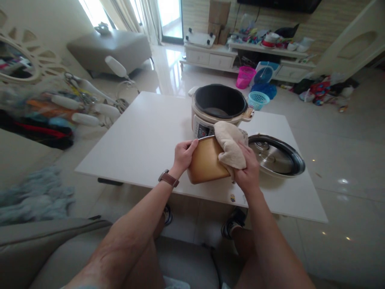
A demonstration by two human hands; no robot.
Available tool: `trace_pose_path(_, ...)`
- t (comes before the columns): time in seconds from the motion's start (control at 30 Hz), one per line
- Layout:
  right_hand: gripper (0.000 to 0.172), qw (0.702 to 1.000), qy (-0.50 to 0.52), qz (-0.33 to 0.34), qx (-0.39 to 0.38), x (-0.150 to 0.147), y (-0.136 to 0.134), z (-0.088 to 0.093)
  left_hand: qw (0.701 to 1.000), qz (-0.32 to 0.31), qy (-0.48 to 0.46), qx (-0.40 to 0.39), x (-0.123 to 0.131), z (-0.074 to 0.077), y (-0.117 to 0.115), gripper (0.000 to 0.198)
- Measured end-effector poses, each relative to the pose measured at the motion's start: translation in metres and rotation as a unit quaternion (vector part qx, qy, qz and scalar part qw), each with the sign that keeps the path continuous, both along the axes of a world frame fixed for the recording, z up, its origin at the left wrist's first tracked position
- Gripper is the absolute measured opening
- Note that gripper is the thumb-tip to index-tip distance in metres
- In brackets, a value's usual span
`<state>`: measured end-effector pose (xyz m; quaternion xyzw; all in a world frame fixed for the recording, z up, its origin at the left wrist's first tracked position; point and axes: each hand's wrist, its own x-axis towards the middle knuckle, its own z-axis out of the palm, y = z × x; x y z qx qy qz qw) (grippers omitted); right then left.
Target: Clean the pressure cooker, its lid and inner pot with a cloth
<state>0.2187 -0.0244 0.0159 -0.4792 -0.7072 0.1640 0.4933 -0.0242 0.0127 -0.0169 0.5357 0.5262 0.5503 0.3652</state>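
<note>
Head view: a golden-brown inner pot (207, 162) is between the person's two hands at the front of a white table (138, 136), its outer wall toward the person and its silvery rim uppermost. The left hand (182, 157) is closed on the pot's left side, thumb at the rim. The right hand (249, 170) is closed around a cream cloth (230, 144) pressed over the pot's right end; its fingertips are partly hidden there. The pot's lower side comes near the table's front edge; whether it touches the tabletop cannot be told.

Just beyond the pot stands a multicooker (198, 116), uncovered, its dark cavity facing up. Its body hides part of the far edge, and the space between it and the pot is tight. On the right, the cooker lid (276, 156) lies with its metal inner side up, reaching about as far as the right edge; any overhang is unclear. The right hand is just beside it, so room is narrow there. Leftward, a broad stretch of white surface runs to the corner.

On the cooker's front, a dark control panel (203, 130) carries reddish marks and rows of small labels, too small to read. A little yellow-and-blue figure sticker (232, 197) sits by the front edge.
</note>
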Motion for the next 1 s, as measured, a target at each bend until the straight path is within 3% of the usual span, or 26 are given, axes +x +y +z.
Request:
trace_pose_path(0.17, 0.053, 0.992, -0.102, 0.064, 0.026, -0.006, -0.008, 0.011, 1.000, 0.002, -0.006, -0.010, 0.000, -0.003, 0.000, 0.063)
trace_pose_path(0.6, 0.048, 1.000, 0.010, 0.020, 0.008, -0.003, -0.003, -0.006, 0.999, 0.019, -0.034, -0.007, -0.005, -0.015, 0.002, 0.070)
trace_pose_path(0.73, 0.048, 0.993, 0.098, -0.038, -0.045, 0.000, 0.000, -0.015, 0.998, 0.027, -0.057, -0.014, -0.006, -0.018, 0.003, 0.073)
trace_pose_path(1.0, 0.045, 0.938, 0.277, -0.154, -0.140, 0.004, 0.016, -0.032, 0.989, 0.109, -0.093, -0.046, -0.004, -0.027, 0.004, 0.069)
